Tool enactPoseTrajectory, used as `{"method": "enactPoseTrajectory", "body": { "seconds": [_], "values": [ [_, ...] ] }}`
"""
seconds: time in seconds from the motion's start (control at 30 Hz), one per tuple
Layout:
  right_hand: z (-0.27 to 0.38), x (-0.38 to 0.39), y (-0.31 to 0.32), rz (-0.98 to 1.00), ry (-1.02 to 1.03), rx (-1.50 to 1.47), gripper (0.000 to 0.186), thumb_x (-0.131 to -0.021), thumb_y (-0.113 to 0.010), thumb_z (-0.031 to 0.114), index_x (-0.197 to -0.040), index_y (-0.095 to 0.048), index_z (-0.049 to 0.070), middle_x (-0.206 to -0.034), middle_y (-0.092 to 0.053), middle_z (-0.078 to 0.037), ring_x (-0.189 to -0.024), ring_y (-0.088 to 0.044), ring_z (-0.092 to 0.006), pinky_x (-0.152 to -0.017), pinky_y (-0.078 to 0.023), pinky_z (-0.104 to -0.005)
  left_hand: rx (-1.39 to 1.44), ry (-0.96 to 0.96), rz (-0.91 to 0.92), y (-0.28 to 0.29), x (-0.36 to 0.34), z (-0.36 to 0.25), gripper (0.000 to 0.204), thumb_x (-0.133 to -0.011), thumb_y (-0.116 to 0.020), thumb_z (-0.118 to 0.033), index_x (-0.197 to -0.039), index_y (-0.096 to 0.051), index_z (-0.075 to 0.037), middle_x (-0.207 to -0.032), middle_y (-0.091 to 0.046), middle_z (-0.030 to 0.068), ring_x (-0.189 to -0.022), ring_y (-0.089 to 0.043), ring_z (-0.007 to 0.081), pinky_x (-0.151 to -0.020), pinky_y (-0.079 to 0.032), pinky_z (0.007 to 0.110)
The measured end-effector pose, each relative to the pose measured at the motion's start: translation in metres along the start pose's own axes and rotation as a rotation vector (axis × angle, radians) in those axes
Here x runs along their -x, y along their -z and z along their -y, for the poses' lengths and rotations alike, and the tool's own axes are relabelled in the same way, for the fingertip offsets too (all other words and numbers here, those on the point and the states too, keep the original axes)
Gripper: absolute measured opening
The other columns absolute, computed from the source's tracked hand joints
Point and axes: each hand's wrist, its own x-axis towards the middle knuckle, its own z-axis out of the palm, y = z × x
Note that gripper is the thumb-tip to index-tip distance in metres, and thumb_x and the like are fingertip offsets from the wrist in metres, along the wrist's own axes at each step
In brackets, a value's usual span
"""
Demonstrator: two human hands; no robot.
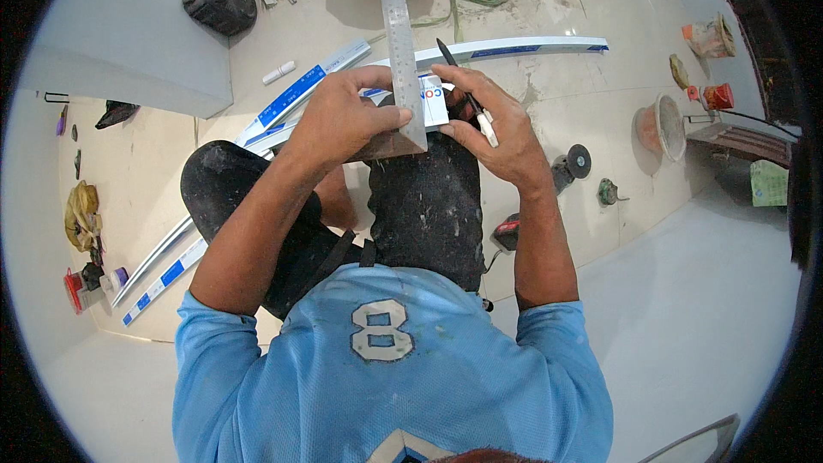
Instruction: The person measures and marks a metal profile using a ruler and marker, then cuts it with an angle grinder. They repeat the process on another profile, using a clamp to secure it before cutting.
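1. The left hand (356, 116) is gripping a long metal ruler (399, 34) near its lower end; its grip is closing firmly, with the thumb pressing on the ruler's face, apparently to keep it from sliding.

2. The right hand (506, 124) is curling its thumb and forefinger round the end of a printed white piece (434, 103), their tips nearly meeting its two edges, probably to hold it steady beside the ruler.

3. That same grip is also trapping a black-and-white pen (487, 127), which is lying slantwise between forefinger and thumb, perhaps so that the hand is managing both at once.

4. The white piece is sitting between the hands, just right of the ruler, above the dusty trouser leg (426, 206); the raised knee is seemingly serving as a support, though the hands are hiding how the piece is resting and whether it is touching the ruler.

5. Blue-and-white strips (296, 96) are lying on the floor just beyond the left hand, and a longer curved-looking strip (531, 45) is running off to the right.

6. A capped white marker (279, 73) is lying left of the strips, while a grinder (573, 165) is resting right of the right forearm.
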Motion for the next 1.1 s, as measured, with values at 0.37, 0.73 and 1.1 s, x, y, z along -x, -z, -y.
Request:
{"method": "enactPoseTrajectory", "body": {
  "seconds": [0.37, 0.73, 1.1],
  "values": [
    [-0.007, -0.002, -0.004, -0.037, 0.005, 0.002, 0.067, -0.090, -0.083, 0.015, -0.154, -0.065, 0.015, -0.119, -0.072, -0.006, -0.103, -0.066, -0.0182, -0.093, -0.056, -0.0350, -0.042, -0.038, 0.034, 0.003, -0.009, 0.000, 0.053, -0.089, -0.086, -0.022, -0.133, -0.075, 0.004, -0.105, -0.081, 0.0154, -0.085, -0.076, 0.0173, -0.084, -0.060, 0.033],
    [-0.004, -0.001, -0.002, -0.011, -0.017, 0.008, 0.068, -0.088, -0.081, 0.009, -0.154, -0.063, 0.011, -0.132, -0.074, -0.015, -0.108, -0.072, -0.0244, -0.099, -0.060, -0.0398, -0.022, -0.053, 0.002, -0.001, -0.007, 0.005, 0.053, -0.089, -0.087, -0.021, -0.135, -0.075, 0.002, -0.107, -0.081, 0.0178, -0.088, -0.076, 0.0190, -0.085, -0.061, 0.035],
    [0.000, -0.001, -0.002, -0.107, 0.064, 0.107, 0.073, -0.088, -0.084, 0.010, -0.157, -0.060, 0.007, -0.136, -0.074, -0.018, -0.111, -0.074, -0.0287, -0.100, -0.061, -0.0417, -0.017, -0.025, 0.028, 0.003, -0.014, 0.007, 0.050, -0.089, -0.089, -0.020, -0.132, -0.077, 0.001, -0.105, -0.081, 0.0148, -0.086, -0.074, 0.0163, -0.082, -0.060, 0.033]
  ]
}}
